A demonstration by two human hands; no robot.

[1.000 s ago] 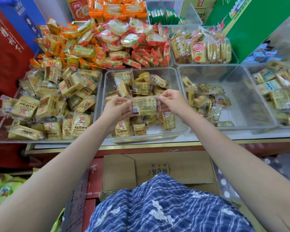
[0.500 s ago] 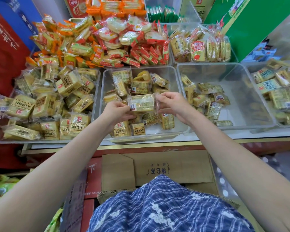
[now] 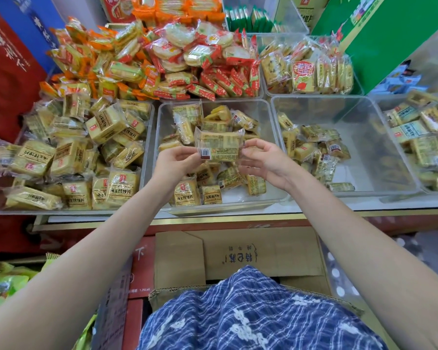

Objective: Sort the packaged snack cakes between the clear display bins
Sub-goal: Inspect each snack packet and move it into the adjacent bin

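Note:
I hold one yellow snack cake packet over the middle clear bin, its back label and barcode facing me. My left hand pinches its left edge near the barcode. My right hand touches its right edge with thumb and fingertips, the other fingers loosely spread. The middle bin holds a loose scatter of the same packets. The left bin is heaped full of them. The right bin has a small pile at its left side and bare floor elsewhere.
Behind stand bins of orange and red wrapped snacks and a bin of biscuit packets. A further bin sits at the far right. A green box rises at the back right. Cardboard cartons lie below the counter edge.
The packet has been lifted slightly and turned more upright toward me. My right hand's grip has loosened to fingertips at its edge.

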